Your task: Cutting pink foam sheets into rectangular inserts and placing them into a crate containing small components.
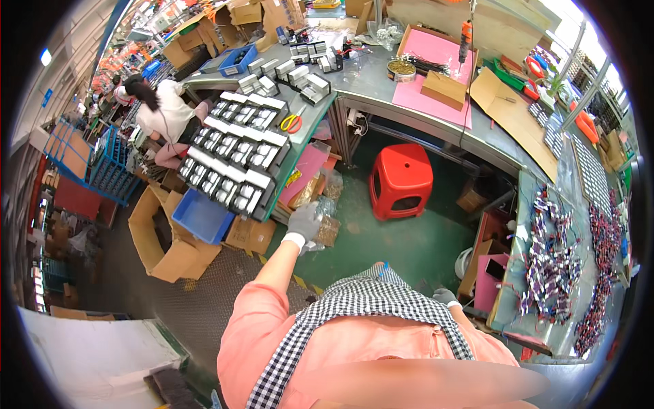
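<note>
My left hand [305,223], in a grey glove, hangs in front of the corner of the left bench, near small plastic bags of parts [328,231]; whether it touches them I cannot tell. At my right side, low by the right bench, is my gloved right hand [446,297], partly hidden, with nothing visible in it. Rows of black and white metal assemblies [237,153] cover the end of the left bench. Beside them lie scissors with red and yellow handles [291,123]. A red plastic stool [402,179] stands on the green floor before me.
A blue plastic bin [203,217] and an open cardboard box [171,260] sit below the left bench. Another person [166,112] sits beyond it. An electric screwdriver [465,41] hangs over the back bench. Bundled wired parts [549,255] lie on the right bench.
</note>
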Available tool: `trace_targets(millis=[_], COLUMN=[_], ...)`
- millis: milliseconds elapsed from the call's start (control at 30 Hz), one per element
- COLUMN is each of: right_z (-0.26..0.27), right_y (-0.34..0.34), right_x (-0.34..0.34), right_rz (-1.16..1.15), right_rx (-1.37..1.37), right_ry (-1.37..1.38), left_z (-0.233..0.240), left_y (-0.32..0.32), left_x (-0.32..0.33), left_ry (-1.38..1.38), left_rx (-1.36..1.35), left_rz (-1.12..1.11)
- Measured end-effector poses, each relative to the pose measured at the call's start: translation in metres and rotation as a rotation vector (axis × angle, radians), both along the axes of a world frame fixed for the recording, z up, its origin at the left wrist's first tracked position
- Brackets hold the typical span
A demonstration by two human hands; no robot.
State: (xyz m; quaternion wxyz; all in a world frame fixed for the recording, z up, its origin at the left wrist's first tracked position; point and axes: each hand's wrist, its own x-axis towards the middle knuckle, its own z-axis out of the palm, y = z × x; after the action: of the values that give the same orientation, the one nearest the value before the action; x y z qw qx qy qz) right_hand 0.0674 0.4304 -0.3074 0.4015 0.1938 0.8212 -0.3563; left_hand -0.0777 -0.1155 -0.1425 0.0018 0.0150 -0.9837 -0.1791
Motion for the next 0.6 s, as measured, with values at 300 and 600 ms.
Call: trace_targets(millis=[300, 600], right_z=[-0.055, -0.018], right_y=[0.040, 0.020], right_x=[-0.265, -0.503], right_rz=[0.852, 0.119], right_rx=[0.143, -0.146], right_ry=[0.121, 0.392], left_z=[-0.037, -0.051], left_y=[-0.030, -0.055], left_x=[-0.305, -0.383], left_ry=[-0.080, -0.242], left_rx=[-0.149, -0.313], left_rz=[0.241, 0.617])
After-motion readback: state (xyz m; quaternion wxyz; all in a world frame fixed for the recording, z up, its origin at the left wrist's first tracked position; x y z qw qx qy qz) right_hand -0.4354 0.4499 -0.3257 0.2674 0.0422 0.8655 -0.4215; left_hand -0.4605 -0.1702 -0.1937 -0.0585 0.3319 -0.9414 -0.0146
